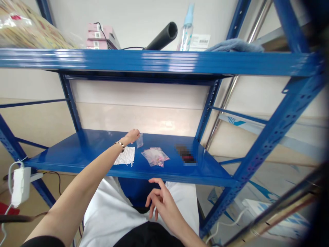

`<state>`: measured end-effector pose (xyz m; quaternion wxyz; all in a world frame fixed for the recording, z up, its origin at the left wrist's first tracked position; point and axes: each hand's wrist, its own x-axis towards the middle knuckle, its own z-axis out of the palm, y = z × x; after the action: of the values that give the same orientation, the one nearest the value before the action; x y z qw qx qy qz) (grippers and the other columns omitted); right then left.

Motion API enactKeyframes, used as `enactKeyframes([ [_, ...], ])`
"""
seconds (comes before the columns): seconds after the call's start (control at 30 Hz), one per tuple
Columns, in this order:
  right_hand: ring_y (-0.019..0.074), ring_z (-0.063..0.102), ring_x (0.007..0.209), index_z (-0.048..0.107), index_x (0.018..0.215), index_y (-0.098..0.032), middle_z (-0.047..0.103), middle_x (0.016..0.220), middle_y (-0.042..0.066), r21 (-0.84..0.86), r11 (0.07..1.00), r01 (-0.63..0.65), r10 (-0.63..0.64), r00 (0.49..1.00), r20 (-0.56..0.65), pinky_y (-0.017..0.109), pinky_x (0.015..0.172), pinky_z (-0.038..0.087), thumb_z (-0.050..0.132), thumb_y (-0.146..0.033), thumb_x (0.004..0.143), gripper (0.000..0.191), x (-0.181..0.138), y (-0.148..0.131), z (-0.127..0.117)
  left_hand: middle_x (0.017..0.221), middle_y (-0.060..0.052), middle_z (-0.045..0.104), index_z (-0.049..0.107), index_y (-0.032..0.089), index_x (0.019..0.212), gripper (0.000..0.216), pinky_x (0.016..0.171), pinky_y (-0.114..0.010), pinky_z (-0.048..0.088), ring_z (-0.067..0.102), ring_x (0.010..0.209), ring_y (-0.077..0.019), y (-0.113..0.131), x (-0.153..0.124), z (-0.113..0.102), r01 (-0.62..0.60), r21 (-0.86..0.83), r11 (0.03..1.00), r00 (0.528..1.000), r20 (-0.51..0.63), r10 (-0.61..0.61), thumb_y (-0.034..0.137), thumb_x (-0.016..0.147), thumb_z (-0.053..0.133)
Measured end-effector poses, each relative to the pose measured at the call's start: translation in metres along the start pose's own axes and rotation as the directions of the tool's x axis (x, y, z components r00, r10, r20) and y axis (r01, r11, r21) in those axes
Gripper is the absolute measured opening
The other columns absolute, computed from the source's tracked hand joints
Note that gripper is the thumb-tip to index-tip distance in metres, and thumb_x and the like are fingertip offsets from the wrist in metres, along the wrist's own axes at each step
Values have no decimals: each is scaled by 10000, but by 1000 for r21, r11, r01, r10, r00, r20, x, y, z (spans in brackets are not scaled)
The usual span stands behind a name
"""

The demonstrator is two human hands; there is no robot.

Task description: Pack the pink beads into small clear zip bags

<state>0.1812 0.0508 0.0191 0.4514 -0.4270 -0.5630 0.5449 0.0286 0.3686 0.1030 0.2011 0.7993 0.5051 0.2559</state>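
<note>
Stretched out over the lower blue shelf [89, 144], my left hand [132, 136] pinches the upper edge of a small clear plastic bag [139, 141]. Just below that hand lies a crumpled white paper [125, 156]. To its right, several flat clear zip bags [155, 156] overlap in a pile, with small pink bits showing at their lower edge. My right hand [159, 200] hovers in front of the shelf's near edge, above my lap. Its fingers are loosely curled and apart, with nothing in them.
A blurred-out dark object [185, 155] lies on the shelf's right side. Overhead, the upper shelf's blue beam [115, 61] crosses the view, carrying pink boxes [97, 36], a black tube [163, 36], a spray bottle [186, 31] and a blue cloth [235, 45]. A white power strip [21, 185] hangs at left.
</note>
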Motion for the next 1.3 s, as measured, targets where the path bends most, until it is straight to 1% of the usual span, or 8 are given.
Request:
enactKeyframes([
  [0.3,123,601,502,406,1195,-259,606,772,-16,-132,991,24,-20,999,31,184,398,374,455,-403,928,308,-12,1,6,417,-51,521,643,118,624,253,546,-267,400,566,418,-177,11,-2,-4,-67,217,974,996,75,52,230,831,551],
  [0.57,124,601,507,460,1151,-244,614,764,-12,-241,969,55,-48,998,36,210,452,413,415,-350,944,237,-4,0,2,580,-107,637,694,125,703,186,678,-269,416,648,671,-215,27,-4,-7,-148,340,929,989,54,138,215,818,579],
  [0.83,118,596,515,474,1152,-248,619,765,-22,-365,921,140,-147,989,8,227,512,442,399,-271,939,227,-2,-8,-7,663,-102,678,726,115,819,193,664,-256,433,630,608,-175,22,-2,0,-172,342,924,984,95,149,225,808,569],
  [0.97,128,617,624,495,1169,-250,640,816,-18,-623,750,222,-378,917,-128,251,648,474,430,-202,913,269,61,-29,-53,550,-56,625,717,124,755,196,619,-247,434,582,516,-147,19,3,1,-175,287,942,984,94,155,232,796,558],
  [1.03,143,625,718,499,1205,-233,653,895,8,-756,634,164,-450,873,-189,268,723,474,474,-168,885,328,113,-41,-86,518,-43,600,703,121,716,208,579,-243,425,549,467,-133,15,5,0,-166,243,956,985,79,152,237,794,549],
  [1.13,148,621,799,536,1178,-182,659,909,42,-795,600,-92,-246,924,-293,245,729,471,522,-153,873,307,187,-50,-127,542,-47,605,692,109,725,224,517,-233,409,527,439,-120,1,6,-4,-126,157,980,992,37,122,239,799,525],
  [1.2,137,612,691,586,1096,-161,665,871,54,-779,608,-154,-138,946,-294,227,625,470,567,-248,886,228,222,-47,-143,567,-50,612,689,105,759,225,475,-227,400,523,430,-121,-15,6,-9,-79,89,993,997,10,78,239,793,512],
  [1.3,112,577,596,597,1071,-173,672,907,65,-792,581,-190,19,975,-219,196,507,430,639,-448,848,357,251,-38,-150,577,-43,610,678,115,782,210,431,-223,397,522,432,-129,-46,1,-17,13,-20,1000,1000,-21,-13,234,762,506],
])
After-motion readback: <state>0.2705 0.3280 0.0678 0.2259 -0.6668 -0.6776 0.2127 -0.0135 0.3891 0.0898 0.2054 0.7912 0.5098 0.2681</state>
